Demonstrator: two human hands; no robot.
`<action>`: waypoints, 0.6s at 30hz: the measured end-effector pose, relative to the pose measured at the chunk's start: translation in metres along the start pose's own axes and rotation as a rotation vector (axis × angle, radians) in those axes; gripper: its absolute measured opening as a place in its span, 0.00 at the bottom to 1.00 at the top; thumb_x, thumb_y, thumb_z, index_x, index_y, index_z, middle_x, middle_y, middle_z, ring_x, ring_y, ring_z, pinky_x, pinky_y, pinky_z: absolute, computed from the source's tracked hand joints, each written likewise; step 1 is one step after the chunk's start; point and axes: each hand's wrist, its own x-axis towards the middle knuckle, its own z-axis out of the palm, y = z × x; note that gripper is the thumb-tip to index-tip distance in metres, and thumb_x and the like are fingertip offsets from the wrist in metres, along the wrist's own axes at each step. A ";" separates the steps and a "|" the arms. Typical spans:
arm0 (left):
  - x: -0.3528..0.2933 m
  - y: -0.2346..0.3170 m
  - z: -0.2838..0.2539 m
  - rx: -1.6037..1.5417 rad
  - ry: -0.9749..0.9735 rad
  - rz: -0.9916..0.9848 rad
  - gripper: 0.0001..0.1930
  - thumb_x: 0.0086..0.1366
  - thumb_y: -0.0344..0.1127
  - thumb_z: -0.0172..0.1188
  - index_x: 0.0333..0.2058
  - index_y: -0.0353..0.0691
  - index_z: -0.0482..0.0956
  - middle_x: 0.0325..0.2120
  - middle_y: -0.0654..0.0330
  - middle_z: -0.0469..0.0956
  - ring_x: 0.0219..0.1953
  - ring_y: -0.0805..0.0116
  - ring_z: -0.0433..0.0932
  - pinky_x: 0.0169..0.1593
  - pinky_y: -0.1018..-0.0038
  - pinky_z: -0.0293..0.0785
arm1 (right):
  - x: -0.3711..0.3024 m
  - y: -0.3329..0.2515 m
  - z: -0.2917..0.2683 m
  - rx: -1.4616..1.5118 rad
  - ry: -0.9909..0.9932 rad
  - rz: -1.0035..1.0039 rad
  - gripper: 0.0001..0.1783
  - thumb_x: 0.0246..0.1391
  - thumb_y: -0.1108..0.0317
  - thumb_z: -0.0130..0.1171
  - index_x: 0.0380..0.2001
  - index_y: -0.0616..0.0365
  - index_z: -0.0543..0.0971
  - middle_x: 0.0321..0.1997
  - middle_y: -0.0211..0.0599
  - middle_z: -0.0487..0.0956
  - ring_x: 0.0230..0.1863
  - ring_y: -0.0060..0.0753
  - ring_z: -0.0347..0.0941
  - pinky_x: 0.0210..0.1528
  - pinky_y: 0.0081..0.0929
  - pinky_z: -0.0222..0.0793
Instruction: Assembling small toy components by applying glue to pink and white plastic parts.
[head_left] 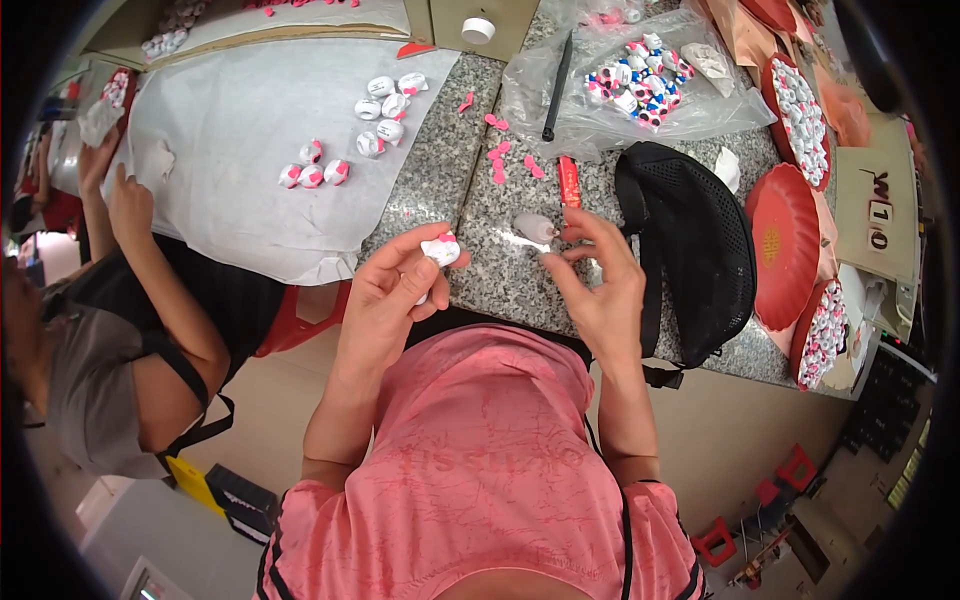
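Observation:
My left hand [390, 285] is closed, pinching a small white figurine head [440, 250] with a pink bow on it between thumb and fingers. My right hand [607, 275] has its thumb and fingers apart, with nothing seen between them. Just beyond those fingertips, a small greyish squeeze bottle [535, 228] is on the granite counter; whether they touch it I cannot tell. Several pink bow pieces [498, 160] are scattered farther back. Beside them lies a red, narrow tool or packet [569, 182]. On the white sheet [240, 180] to the left sit several white heads with pink parts [312, 177].
A black mesh bag [700, 255] lies right of my right hand. Behind it, a clear plastic bag [540, 80] carries several colourful figurines and a black pen-like stick [558, 90]. Red scalloped trays [780, 240] line the right side. Another person [150, 320] works at the left.

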 end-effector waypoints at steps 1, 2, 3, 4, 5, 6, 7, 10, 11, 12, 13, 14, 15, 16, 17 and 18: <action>0.001 -0.001 0.001 -0.007 0.000 0.007 0.16 0.65 0.35 0.47 0.50 0.37 0.67 0.36 0.53 0.76 0.21 0.80 0.65 0.22 0.86 0.57 | -0.002 0.002 0.007 0.015 -0.007 0.001 0.21 0.43 0.78 0.59 0.44 0.62 0.72 0.41 0.39 0.73 0.39 0.25 0.71 0.35 0.20 0.68; 0.002 -0.001 0.002 -0.014 0.001 0.017 0.16 0.65 0.35 0.47 0.50 0.37 0.67 0.36 0.53 0.76 0.21 0.80 0.64 0.22 0.86 0.56 | -0.001 0.004 0.012 0.030 -0.016 -0.001 0.22 0.41 0.78 0.60 0.44 0.62 0.72 0.42 0.39 0.73 0.39 0.23 0.70 0.35 0.19 0.68; 0.003 -0.001 0.003 -0.021 0.004 0.028 0.17 0.65 0.35 0.46 0.51 0.37 0.67 0.37 0.53 0.76 0.22 0.80 0.64 0.22 0.86 0.56 | 0.000 0.006 0.014 0.035 -0.025 -0.004 0.22 0.41 0.78 0.60 0.44 0.62 0.72 0.42 0.39 0.73 0.39 0.23 0.70 0.35 0.19 0.68; 0.003 -0.001 0.003 -0.020 0.014 0.031 0.17 0.65 0.35 0.46 0.51 0.37 0.67 0.37 0.53 0.76 0.22 0.80 0.64 0.22 0.86 0.56 | 0.001 0.008 0.016 0.012 -0.039 0.006 0.21 0.42 0.78 0.60 0.44 0.62 0.72 0.42 0.39 0.73 0.39 0.23 0.70 0.36 0.19 0.68; 0.003 -0.001 0.003 -0.054 0.010 0.030 0.17 0.65 0.35 0.46 0.51 0.37 0.66 0.37 0.53 0.76 0.22 0.80 0.64 0.22 0.85 0.56 | 0.003 0.010 0.019 -0.011 -0.052 0.016 0.20 0.43 0.79 0.59 0.43 0.63 0.72 0.43 0.39 0.73 0.39 0.23 0.70 0.37 0.19 0.68; 0.003 0.000 0.003 -0.087 0.005 0.028 0.17 0.65 0.35 0.45 0.51 0.37 0.66 0.37 0.53 0.76 0.22 0.80 0.64 0.22 0.85 0.56 | 0.004 0.012 0.020 -0.033 -0.065 0.025 0.19 0.43 0.79 0.59 0.43 0.63 0.72 0.44 0.39 0.73 0.39 0.23 0.70 0.37 0.19 0.67; -0.001 0.000 0.002 -0.118 0.020 0.033 0.17 0.66 0.35 0.45 0.51 0.37 0.66 0.37 0.53 0.76 0.21 0.80 0.63 0.22 0.85 0.55 | 0.004 0.014 0.022 -0.017 -0.091 0.015 0.19 0.43 0.79 0.59 0.43 0.63 0.72 0.44 0.39 0.73 0.39 0.23 0.70 0.37 0.19 0.67; 0.003 0.001 0.005 -0.088 0.029 0.032 0.17 0.66 0.35 0.45 0.51 0.37 0.66 0.37 0.53 0.76 0.21 0.80 0.62 0.21 0.85 0.55 | -0.001 0.023 0.020 0.132 0.030 -0.114 0.16 0.47 0.77 0.57 0.42 0.65 0.70 0.43 0.40 0.73 0.39 0.23 0.70 0.40 0.20 0.66; 0.004 0.001 0.005 -0.076 0.018 0.026 0.17 0.66 0.35 0.44 0.51 0.37 0.66 0.38 0.53 0.76 0.20 0.80 0.62 0.21 0.85 0.54 | -0.005 0.020 0.020 0.143 0.017 -0.113 0.16 0.47 0.77 0.57 0.42 0.65 0.70 0.43 0.40 0.73 0.39 0.23 0.70 0.40 0.20 0.66; 0.005 0.001 0.006 -0.075 0.032 0.027 0.17 0.66 0.35 0.44 0.51 0.37 0.66 0.38 0.53 0.76 0.20 0.80 0.62 0.21 0.85 0.54 | -0.007 0.014 0.016 0.219 0.013 -0.062 0.16 0.48 0.76 0.57 0.41 0.66 0.70 0.43 0.41 0.74 0.38 0.24 0.70 0.41 0.20 0.66; 0.007 0.001 0.006 -0.085 0.020 0.036 0.17 0.66 0.35 0.44 0.51 0.37 0.66 0.38 0.53 0.75 0.20 0.80 0.61 0.21 0.85 0.54 | -0.010 0.007 0.012 0.295 0.010 -0.009 0.15 0.48 0.76 0.56 0.41 0.66 0.69 0.43 0.41 0.74 0.38 0.25 0.70 0.42 0.20 0.65; 0.008 0.001 0.008 -0.096 0.002 0.043 0.17 0.66 0.35 0.44 0.51 0.37 0.66 0.38 0.53 0.75 0.20 0.80 0.61 0.21 0.85 0.54 | -0.013 0.004 0.008 0.366 0.012 0.044 0.15 0.49 0.75 0.56 0.41 0.67 0.69 0.42 0.42 0.74 0.38 0.25 0.70 0.42 0.20 0.65; 0.009 0.001 0.009 -0.107 -0.017 0.051 0.17 0.66 0.35 0.45 0.51 0.36 0.66 0.38 0.54 0.75 0.20 0.80 0.61 0.21 0.85 0.54 | -0.017 0.003 0.006 0.368 0.006 0.044 0.15 0.49 0.75 0.56 0.41 0.67 0.69 0.42 0.42 0.74 0.38 0.25 0.70 0.42 0.20 0.65; 0.009 0.001 0.009 -0.108 -0.013 0.051 0.17 0.66 0.35 0.45 0.51 0.36 0.66 0.38 0.54 0.75 0.20 0.80 0.61 0.21 0.85 0.54 | -0.021 0.003 0.004 0.397 0.022 0.059 0.15 0.49 0.74 0.57 0.41 0.67 0.69 0.41 0.42 0.75 0.38 0.25 0.70 0.42 0.19 0.65; 0.009 0.002 0.010 -0.106 -0.014 0.047 0.17 0.66 0.36 0.45 0.51 0.36 0.66 0.38 0.54 0.75 0.20 0.80 0.61 0.21 0.85 0.54 | -0.024 0.003 0.002 0.425 0.040 0.073 0.16 0.49 0.73 0.57 0.41 0.67 0.70 0.41 0.42 0.75 0.38 0.25 0.70 0.41 0.19 0.65; 0.010 0.002 0.010 -0.105 -0.017 0.043 0.17 0.66 0.36 0.45 0.51 0.36 0.66 0.38 0.54 0.75 0.20 0.80 0.61 0.21 0.85 0.54 | -0.026 0.004 0.001 0.453 0.059 0.087 0.17 0.48 0.72 0.58 0.42 0.68 0.70 0.40 0.42 0.75 0.37 0.25 0.70 0.40 0.18 0.64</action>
